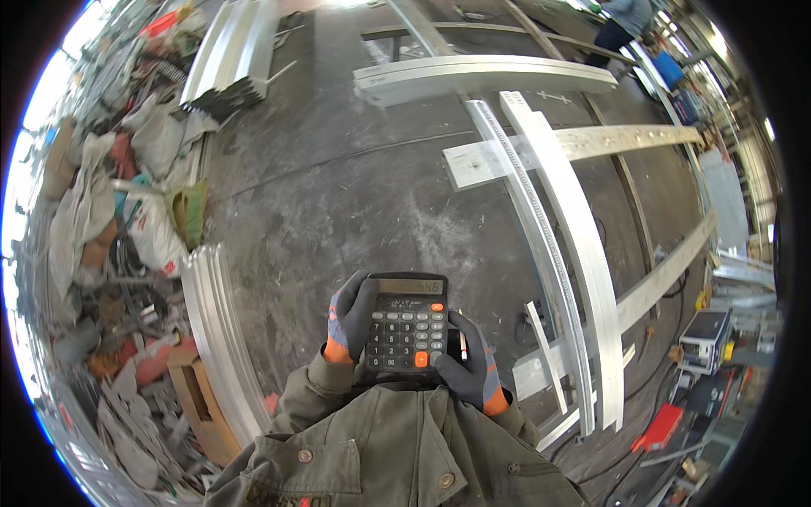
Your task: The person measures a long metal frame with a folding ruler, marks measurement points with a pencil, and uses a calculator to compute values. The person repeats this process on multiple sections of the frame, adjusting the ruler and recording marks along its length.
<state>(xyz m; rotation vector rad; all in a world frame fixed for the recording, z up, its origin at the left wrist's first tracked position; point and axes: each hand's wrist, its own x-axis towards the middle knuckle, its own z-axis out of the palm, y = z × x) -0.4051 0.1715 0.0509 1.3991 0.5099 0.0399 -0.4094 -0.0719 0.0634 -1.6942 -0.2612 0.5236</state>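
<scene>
A person looks down at a black calculator held close against their green jacket. The gloved left hand has its grip closed around the calculator's left edge. The gloved right hand supports the lower right corner, a pen tucked in its closed grip. Long aluminium profiles lie on the concrete floor ahead. Keying cleanly seems to need the left hand holding level while one thumb presses.
</scene>
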